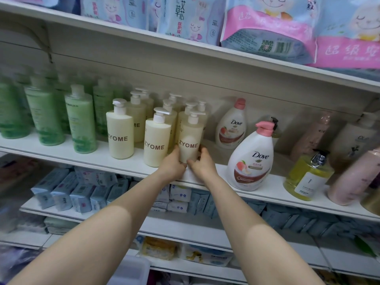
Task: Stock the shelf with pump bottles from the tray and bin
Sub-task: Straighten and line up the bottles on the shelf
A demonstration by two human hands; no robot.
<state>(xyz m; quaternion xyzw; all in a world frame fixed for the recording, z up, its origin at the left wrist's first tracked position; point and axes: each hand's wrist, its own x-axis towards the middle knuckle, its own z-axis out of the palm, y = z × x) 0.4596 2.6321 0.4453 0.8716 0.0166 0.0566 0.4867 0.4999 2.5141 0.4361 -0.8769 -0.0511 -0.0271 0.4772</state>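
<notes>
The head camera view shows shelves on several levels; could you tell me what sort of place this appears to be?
Most likely a shop aisle for toiletries. The white shelf carries rows of identical ZYOME pump bottles, Dove bottles stand beside them, and packaged hygiene goods fill the level above. Both hands hold one ZYOME bottle.

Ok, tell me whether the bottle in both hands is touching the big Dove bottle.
Apart. The head view shows bare shelf between the held bottle and the Dove bottle.
</notes>
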